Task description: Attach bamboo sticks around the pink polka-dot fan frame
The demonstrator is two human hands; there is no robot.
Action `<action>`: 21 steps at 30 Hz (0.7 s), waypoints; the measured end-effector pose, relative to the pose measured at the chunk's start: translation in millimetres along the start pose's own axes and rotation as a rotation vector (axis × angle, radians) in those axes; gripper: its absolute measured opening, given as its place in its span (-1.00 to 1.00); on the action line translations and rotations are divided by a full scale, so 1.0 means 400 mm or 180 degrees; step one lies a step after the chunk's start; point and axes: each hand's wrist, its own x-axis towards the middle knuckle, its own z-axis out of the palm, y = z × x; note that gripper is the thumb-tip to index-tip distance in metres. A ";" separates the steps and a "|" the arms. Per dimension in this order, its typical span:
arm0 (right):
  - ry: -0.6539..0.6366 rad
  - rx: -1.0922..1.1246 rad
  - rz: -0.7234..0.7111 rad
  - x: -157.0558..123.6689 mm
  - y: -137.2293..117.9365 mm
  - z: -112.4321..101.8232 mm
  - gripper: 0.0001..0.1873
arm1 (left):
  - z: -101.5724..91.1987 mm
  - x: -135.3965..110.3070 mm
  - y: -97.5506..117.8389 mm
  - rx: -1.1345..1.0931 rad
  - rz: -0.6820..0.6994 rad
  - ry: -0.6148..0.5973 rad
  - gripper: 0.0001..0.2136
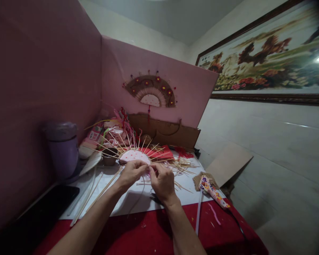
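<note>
1. Head view: the left hand (131,173) pinches the lower edge of a half-round fan (134,155). The fan has a pink dotted middle and thin sticks spreading outward. It sits on the table (191,198) just beyond both hands.
2. The right hand (162,181) meets the left fingertips with its fingers pinched narrow; what they grip is too small to tell.
3. A cup (62,148) stands well to the left, and a glue gun (214,191) lies to the right.

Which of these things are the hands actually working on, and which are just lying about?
In hand:
left hand, right hand, dotted fan piece.

Lying about:
loose sticks, patterned glue gun, purple tumbler, black phone, brown cup, finished fan on the pink board.
</note>
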 end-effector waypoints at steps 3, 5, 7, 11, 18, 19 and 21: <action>-0.0037 -0.0094 -0.0017 0.001 0.000 0.001 -0.85 | -0.004 0.005 -0.013 0.0391 0.0327 0.0018 -0.81; -0.0036 -0.0194 -0.0050 0.002 0.000 0.001 -0.85 | -0.007 0.006 -0.023 0.0730 0.0515 0.0031 -0.83; -0.0028 -0.0296 -0.0099 0.003 -0.001 0.002 -0.85 | -0.009 0.006 -0.029 0.1001 0.0621 0.0040 -0.83; 0.0088 -0.0340 -0.0114 0.005 -0.002 0.003 -0.84 | -0.003 0.004 -0.023 0.0853 0.0678 -0.0048 -0.82; 0.0855 -0.0117 0.0446 0.017 0.024 -0.003 -0.83 | 0.011 -0.013 0.019 -0.0004 -0.0001 -0.0116 -0.74; 0.0952 0.0010 0.0464 0.018 0.026 -0.005 -0.82 | 0.010 -0.015 0.023 -0.0095 -0.0066 -0.0118 -0.72; 0.0990 0.0305 0.0366 0.018 0.022 -0.008 -0.82 | 0.008 -0.016 0.026 -0.0222 -0.0106 -0.0091 -0.70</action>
